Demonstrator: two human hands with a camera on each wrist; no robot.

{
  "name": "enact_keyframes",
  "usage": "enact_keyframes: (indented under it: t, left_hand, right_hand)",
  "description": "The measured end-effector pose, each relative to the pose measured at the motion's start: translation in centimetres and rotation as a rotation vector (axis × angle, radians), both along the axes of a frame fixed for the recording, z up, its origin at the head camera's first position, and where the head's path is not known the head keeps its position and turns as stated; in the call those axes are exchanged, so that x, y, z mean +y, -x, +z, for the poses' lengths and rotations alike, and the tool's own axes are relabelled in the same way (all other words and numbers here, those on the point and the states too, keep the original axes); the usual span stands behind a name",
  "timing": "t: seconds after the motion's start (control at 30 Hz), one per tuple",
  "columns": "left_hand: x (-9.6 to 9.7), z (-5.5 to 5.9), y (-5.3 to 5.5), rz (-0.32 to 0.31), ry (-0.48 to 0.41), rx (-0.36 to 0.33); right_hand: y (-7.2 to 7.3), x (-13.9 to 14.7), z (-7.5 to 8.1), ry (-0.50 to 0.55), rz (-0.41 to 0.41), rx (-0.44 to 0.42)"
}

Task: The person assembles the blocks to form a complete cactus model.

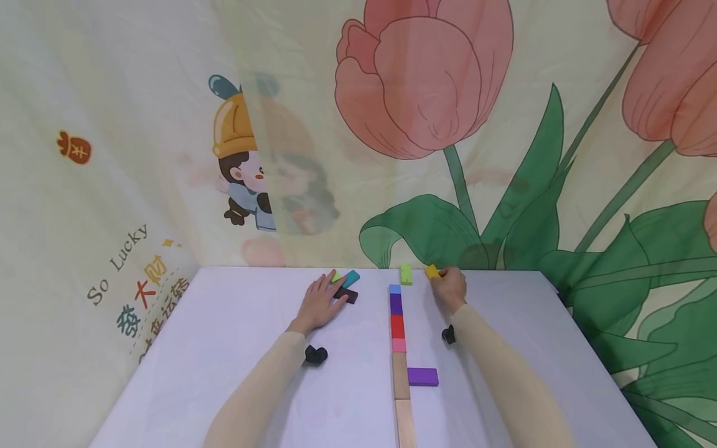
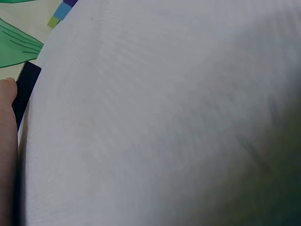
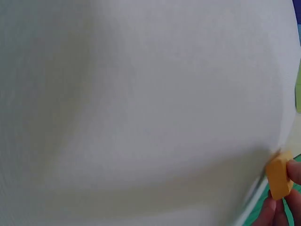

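Observation:
At the table's far side my right hand (image 1: 450,289) pinches a yellow block (image 1: 432,272) between thumb and fingers. The same yellow block (image 3: 278,176) shows at the lower right of the right wrist view. My left hand (image 1: 320,303) lies with fingers spread over a small cluster: a black block (image 1: 348,295), a teal block (image 1: 351,279) and a partly covered lime block (image 1: 336,277). In the left wrist view the thumb is against the black block (image 2: 27,89). A light green block (image 1: 406,274) lies between the two hands, near the far edge.
A straight row runs toward me: blue block (image 1: 395,289), dark purple block (image 1: 396,304), red block (image 1: 397,326), pink block (image 1: 398,345), then wooden blocks (image 1: 401,376). A purple block (image 1: 422,376) sits crosswise at the row's right side. A printed curtain (image 1: 313,124) hangs behind the white table (image 1: 224,348).

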State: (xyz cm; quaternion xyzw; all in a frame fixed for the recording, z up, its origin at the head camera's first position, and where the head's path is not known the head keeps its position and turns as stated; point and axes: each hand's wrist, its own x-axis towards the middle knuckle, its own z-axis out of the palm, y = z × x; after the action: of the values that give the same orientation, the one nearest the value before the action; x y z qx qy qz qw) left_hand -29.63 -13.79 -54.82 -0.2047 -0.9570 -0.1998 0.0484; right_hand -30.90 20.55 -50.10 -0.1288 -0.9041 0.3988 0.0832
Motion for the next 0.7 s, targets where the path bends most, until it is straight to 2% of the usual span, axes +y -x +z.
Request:
enact_keyframes:
  t: [0.17,0.3,0.47,0.7]
  left_hand:
    - [0.2,-0.2,-0.1,-0.003,-0.005,-0.001]
    - [0.2,-0.1,-0.1,-0.008,-0.013,0.004]
    - [0.2,0.0,0.0,-0.010,-0.024,0.028]
    - [0.1,0.2,0.1,-0.014,-0.036,0.019]
  right_hand:
    - [-0.3,0.3,0.3,0.020,-0.011,0.008]
    - [-0.8,1.0,0.5,0.108,0.032,-0.074]
    - [-1.7,1.5,1.0,0.182,0.138,-0.118]
    - [-3.8,1.2,1.1,0.155,0.314,-0.116]
